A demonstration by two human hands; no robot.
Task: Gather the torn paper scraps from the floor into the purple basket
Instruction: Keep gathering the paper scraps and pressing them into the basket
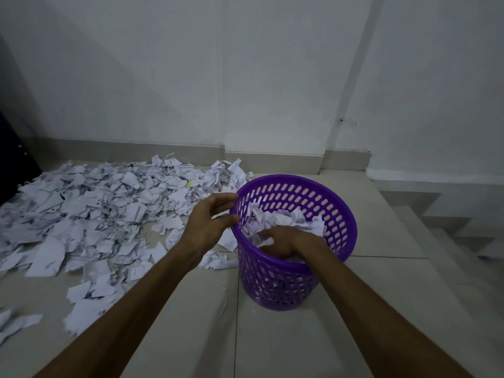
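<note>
From your head view, pale floor tiles [286,336] run to a white wall [245,77], with steps [450,214] at right. The purple basket [335,211] stands upright, mouth up, beside the scraps [95,211] spread leftward. Your left hand [211,218] hovers at the rim, its grip loosely spread around a thin paper sliver. Your right hand [283,242] is inside, curled into crumpled paper.

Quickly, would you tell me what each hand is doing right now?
Left hand: open beside the purple basket rim, a thin paper sliver against its fingers.
Right hand: inside the basket, pressing on the paper scraps; grip cannot be told.
</note>
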